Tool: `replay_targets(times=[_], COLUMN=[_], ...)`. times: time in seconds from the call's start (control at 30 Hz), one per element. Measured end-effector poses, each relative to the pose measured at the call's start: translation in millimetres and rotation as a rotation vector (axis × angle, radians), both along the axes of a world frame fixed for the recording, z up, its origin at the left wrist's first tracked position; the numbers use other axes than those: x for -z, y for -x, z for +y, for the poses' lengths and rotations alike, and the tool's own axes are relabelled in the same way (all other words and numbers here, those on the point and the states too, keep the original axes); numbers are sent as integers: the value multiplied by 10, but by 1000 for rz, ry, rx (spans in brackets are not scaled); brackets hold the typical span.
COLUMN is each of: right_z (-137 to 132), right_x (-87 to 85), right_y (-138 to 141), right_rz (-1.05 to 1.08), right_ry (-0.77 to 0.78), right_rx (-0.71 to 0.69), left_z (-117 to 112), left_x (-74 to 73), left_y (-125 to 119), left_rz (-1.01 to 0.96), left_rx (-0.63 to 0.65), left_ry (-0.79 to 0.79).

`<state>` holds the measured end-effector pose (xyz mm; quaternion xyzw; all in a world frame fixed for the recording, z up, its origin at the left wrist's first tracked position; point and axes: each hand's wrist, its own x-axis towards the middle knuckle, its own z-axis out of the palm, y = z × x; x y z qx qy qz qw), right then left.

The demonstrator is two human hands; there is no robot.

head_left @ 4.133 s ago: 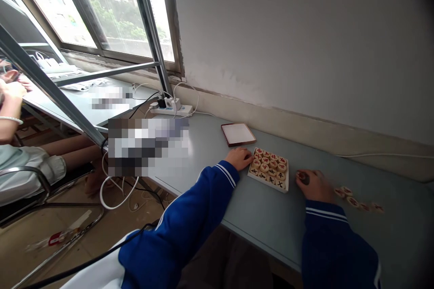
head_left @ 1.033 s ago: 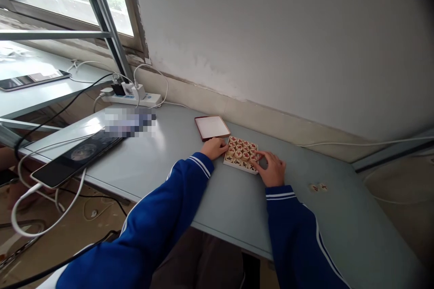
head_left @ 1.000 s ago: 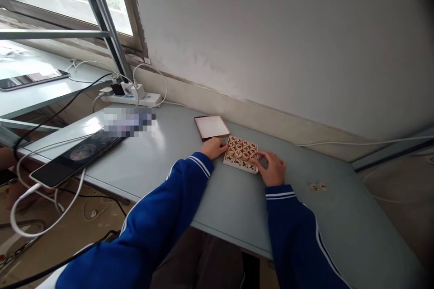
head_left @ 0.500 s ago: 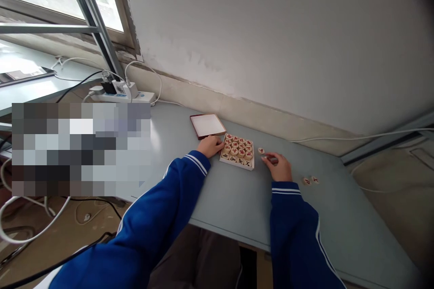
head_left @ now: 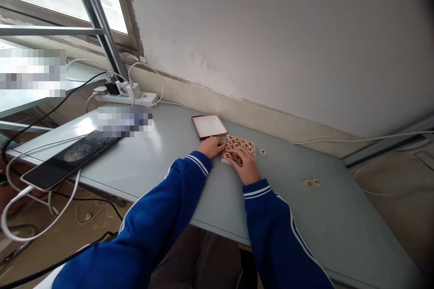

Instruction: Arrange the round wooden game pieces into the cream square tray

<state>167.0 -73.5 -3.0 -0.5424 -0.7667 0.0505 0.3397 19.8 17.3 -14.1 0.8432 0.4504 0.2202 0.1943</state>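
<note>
A shallow box (head_left: 224, 161) on the desk holds rows of round Chinese chess pieces (head_left: 243, 142), their faces marked with red characters. My left hand (head_left: 212, 146) is closed at the box's left side, gripping its edge. Over the front of the box, my right hand (head_left: 246, 165) has its thumb and fingers closed on a chess piece (head_left: 227, 156) in the near left corner. That hand hides part of the front rows. One loose chess piece (head_left: 262, 152) lies just right of the box, and two more loose pieces (head_left: 312, 183) sit farther right.
The box lid (head_left: 210, 126) lies with its white inside up behind my left hand. On the left of the desk (head_left: 217, 198) is a phone (head_left: 73, 158) with a cable, partly blurred out. A power strip (head_left: 145, 99) with plugs stands against the wall, and a white cable (head_left: 359, 138) runs along the right.
My right hand has moved left from beside the loose piece to the front of the box, bringing a piece there. My left hand stays at the box's edge.
</note>
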Motion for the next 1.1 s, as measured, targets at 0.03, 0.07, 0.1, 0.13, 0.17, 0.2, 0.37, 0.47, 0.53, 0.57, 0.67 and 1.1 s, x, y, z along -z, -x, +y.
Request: replay_targets(times=[0.03,0.07,0.1,0.13,0.17,0.2,0.37,0.47,0.53,0.57,0.67,1.1], right_z=[-2,-5,-9,-13,-16,-17,14,46,56,56,40,-6], right_x=[1,-2,-9,-20,-34,-46,5,127,178,181,115,-36], right_y=[-9,-15,-17,-22,-34,-60,-457,-747,-858,-883,-850,-616], right_rz=[3,-6,-28,-57,-90,-118,-173,-198,-179,-161,-81,258], right_ry=[-12,-22,-32,-43,-56,-71,-108,39,114,125,99,-56], right_rx=[7,15,26,46,80,129,568,629,595,589,562,269], left_z=[-1,-2,-2,-2,-1,0,2,0,0,1,6,-9], left_x=[-1,-2,-1,0,3,5,7,3,3,5,9,-16], left_y=[-2,-4,-6,-7,-8,-8,-2,3,3,2,-2,8], left_rz=[1,4,6,6,5,3,-4,5,5,0,-15,37], left_rx=[-4,-7,-9,-8,-4,1,9,-2,-5,-2,2,7], left_ry=[1,1,0,-3,-6,-9,4,8,3,4,16,-6])
